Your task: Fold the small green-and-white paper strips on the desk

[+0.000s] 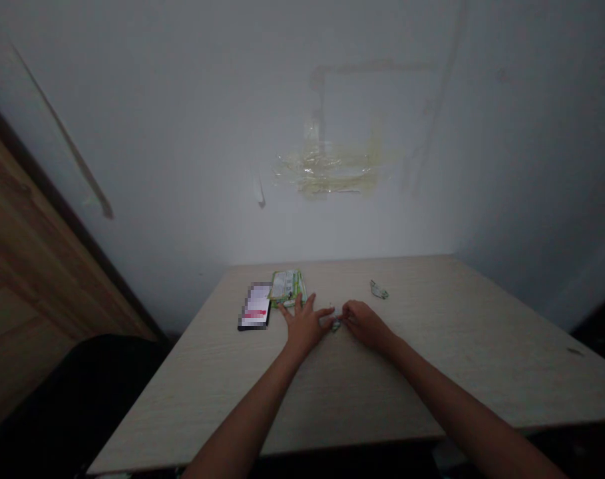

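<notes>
A small green-and-white folded piece [336,325], perhaps paper or wrapper, lies between my two hands near the table's middle. My left hand [306,326] has its thumb and index finger closed at the piece's left side, while its other fingers spread out toward a stack of green-and-white printed packets or sheets [287,286]. On the other side, my right hand [366,323] is curled, its fingertips pinched at the piece's upper right edge. Fingers partly cover the piece, so its exact shape is hidden. A similar crumpled green-and-white piece [379,290] lies apart, beyond my right hand.
A phone [255,309] with a lit, blurred screen lies left of the stack, touching or nearly touching it. The pale wooden table [462,313] meets a wall bearing old tape [332,173]. A dark object [82,386] stands left of the table, near wooden panelling [32,253].
</notes>
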`<state>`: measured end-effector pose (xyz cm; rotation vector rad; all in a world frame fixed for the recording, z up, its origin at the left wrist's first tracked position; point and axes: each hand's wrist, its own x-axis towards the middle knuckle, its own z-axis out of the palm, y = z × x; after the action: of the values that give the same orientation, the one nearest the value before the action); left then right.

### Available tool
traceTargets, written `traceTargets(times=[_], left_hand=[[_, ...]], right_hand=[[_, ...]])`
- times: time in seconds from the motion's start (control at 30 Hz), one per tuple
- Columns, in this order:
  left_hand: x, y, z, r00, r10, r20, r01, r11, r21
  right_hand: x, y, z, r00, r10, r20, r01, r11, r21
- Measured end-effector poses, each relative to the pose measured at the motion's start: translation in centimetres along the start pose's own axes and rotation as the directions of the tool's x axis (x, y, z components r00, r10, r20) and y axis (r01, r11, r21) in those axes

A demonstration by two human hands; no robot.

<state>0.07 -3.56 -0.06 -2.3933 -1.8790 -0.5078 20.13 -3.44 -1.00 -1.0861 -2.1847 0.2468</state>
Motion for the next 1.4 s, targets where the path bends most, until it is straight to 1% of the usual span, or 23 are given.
traceTargets(times=[0.2,0.43,0.57,0.73,0.83,1.0,1.07,1.13,1.23,1.4], left_hand=[[0.0,-0.1,0.2,1.000,-0.006,-0.007,0.006,1.000,-0.014],[0.0,0.0,-0.1,1.000,-0.021,0.017,0.021,1.000,0.000],[-0.1,0.1,-0.3,0.999,-0.035,0.030,0.035,0.999,0.007],[-0.2,0.3,-0.4,0.999,-0.041,0.022,0.041,0.999,-0.003],[-0.2,0.4,-0.4,0.999,-0.044,0.014,0.044,0.999,-0.011],[-0.1,0.4,-0.2,0.999,-0.006,-0.039,0.005,1.000,-0.012],[0.0,0.3,-0.1,0.997,-0.016,-0.070,0.016,1.000,-0.004],[0.1,0.2,0.0,0.996,-0.033,-0.081,0.033,0.999,-0.003],[0.3,0.1,-0.1,0.997,-0.048,-0.069,0.047,0.999,-0.008],[0.4,0.2,-0.6,0.998,-0.064,-0.029,0.063,0.998,-0.014]], right_hand=[[-0.4,-0.3,-0.3,1.000,-0.009,0.030,0.008,0.999,0.051],[-0.4,-0.6,-0.5,0.999,-0.027,0.036,0.024,0.996,0.091],[-0.6,-0.6,-0.5,0.999,-0.025,0.046,0.020,0.994,0.104],[-0.7,-0.8,-0.6,0.998,-0.009,0.070,0.000,0.991,0.135],[-0.8,-0.9,-0.6,0.997,-0.013,0.071,0.006,0.995,0.101],[-0.6,-0.9,-0.1,0.998,-0.039,0.042,0.041,0.998,-0.049],[-0.4,-0.8,0.1,1.000,-0.014,0.019,0.016,0.994,-0.111],[-0.2,-0.8,0.3,1.000,0.004,0.012,-0.002,0.991,-0.136],[-0.1,-0.9,0.3,1.000,0.002,0.028,0.001,0.995,-0.097],[-0.3,-1.2,0.1,0.998,0.000,0.062,-0.003,0.999,0.051]])
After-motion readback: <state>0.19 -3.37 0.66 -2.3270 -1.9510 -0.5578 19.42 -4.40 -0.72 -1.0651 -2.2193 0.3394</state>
